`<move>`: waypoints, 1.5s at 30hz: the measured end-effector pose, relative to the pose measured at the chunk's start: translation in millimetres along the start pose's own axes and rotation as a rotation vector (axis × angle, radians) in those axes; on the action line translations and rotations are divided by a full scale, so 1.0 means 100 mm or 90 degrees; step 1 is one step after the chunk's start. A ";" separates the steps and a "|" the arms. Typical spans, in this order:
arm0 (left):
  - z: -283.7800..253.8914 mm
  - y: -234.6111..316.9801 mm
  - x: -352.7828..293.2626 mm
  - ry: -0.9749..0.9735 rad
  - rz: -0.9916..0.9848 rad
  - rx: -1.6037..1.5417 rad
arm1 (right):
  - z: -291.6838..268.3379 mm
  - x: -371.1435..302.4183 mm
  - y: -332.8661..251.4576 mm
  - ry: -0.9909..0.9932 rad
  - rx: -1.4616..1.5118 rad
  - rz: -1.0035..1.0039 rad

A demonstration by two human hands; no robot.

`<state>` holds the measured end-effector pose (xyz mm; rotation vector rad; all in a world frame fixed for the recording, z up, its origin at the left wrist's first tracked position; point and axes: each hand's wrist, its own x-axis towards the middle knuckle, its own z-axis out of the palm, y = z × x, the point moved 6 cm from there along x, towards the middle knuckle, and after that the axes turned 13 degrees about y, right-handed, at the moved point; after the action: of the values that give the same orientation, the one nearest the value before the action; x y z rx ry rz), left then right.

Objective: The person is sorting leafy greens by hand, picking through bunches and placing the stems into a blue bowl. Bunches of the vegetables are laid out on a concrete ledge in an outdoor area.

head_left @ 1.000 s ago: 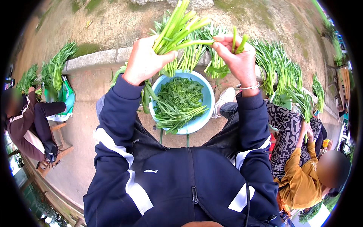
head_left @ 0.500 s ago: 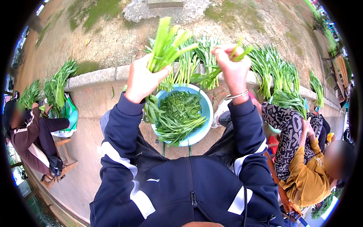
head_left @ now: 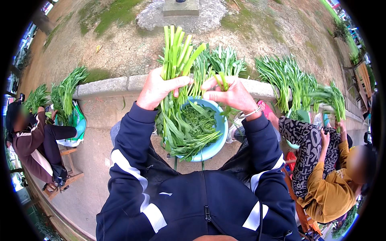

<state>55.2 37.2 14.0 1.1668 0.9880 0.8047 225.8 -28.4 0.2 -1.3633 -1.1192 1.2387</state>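
As two other people are sitting on either side, a person in a dark jacket is holding a bunch of leafy greens (head_left: 176, 54) near a light-blue basin (head_left: 224, 125). The left hand (head_left: 163, 87) is clamping around the bunch; stem ends are pointing away from the body and leaves are trailing over the basin's left side, a grip that is probably leaving the stems exposed to the other hand. The right hand (head_left: 231, 95), just beside it, is curling around short stems (head_left: 221, 81); whether its thumb and forefinger are also pinching something, one cannot tell. Between the knees, the basin is holding loose cut greens (head_left: 201, 126), apparently sitting there to be within reach of both hands. Beyond it, more bundles (head_left: 286, 78) are lying across a stone kerb (head_left: 105, 87), presumably keeping their leaves off the paving.
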 end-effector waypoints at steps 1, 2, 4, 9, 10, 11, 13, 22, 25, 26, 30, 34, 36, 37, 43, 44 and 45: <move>0.02 0.00 0.00 -0.005 -0.002 -0.003 | 0.00 0.02 -0.01 0.047 0.016 -0.005; 0.05 -0.02 -0.01 -0.011 -0.006 -0.006 | -0.01 0.04 -0.04 0.107 0.070 -0.054; 0.08 -0.08 0.00 -0.018 -0.014 0.002 | 0.00 0.08 -0.08 0.206 0.155 -0.082; 0.21 -0.18 -0.02 -0.030 -0.025 0.033 | 0.12 0.13 -0.15 0.249 0.202 -0.198; 0.22 -0.20 -0.02 -0.033 -0.026 0.039 | 0.14 0.13 -0.11 0.235 0.180 -0.163; 0.22 -0.21 -0.01 -0.036 -0.028 0.045 | 0.12 0.13 -0.10 0.247 0.174 -0.162; 0.19 -0.19 0.01 -0.025 -0.028 -0.017 | 0.07 0.14 -0.11 0.271 0.163 -0.161; -0.05 -0.15 0.02 -0.035 -0.070 -0.255 | -0.71 0.04 -0.37 0.463 -0.084 -0.294; -0.03 -0.11 -0.01 -0.020 -0.040 -0.196 | -0.94 -0.01 -0.33 0.496 0.005 -0.261; -0.02 -0.10 -0.02 -0.006 -0.009 -0.134 | -0.99 -0.03 -0.29 0.495 0.081 -0.241; 0.00 -0.24 -0.01 0.082 0.046 0.020 | -0.91 -0.07 -0.17 0.437 0.224 -0.173; 0.13 -0.27 -0.03 0.149 0.142 0.133 | -0.45 -0.03 -0.04 0.355 0.213 -0.086; 0.19 -0.28 -0.04 0.163 0.146 0.166 | -0.19 -0.01 -0.04 0.321 0.222 -0.072; 0.22 -0.29 -0.02 0.159 0.147 0.174 | -0.11 0.01 -0.04 0.308 0.227 -0.073; 0.32 -0.42 0.03 0.141 0.159 0.199 | 0.04 0.09 -0.11 0.306 0.220 -0.122; 0.34 -0.41 0.03 0.134 0.174 0.193 | 0.04 0.10 -0.10 0.305 0.206 -0.125; 0.36 -0.43 0.03 0.102 0.132 0.173 | 0.04 0.10 -0.09 0.305 0.191 -0.127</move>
<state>90.1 17.5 -25.6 1.4735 1.1470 0.9611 222.7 -16.6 8.0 -1.1993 -0.6830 0.8337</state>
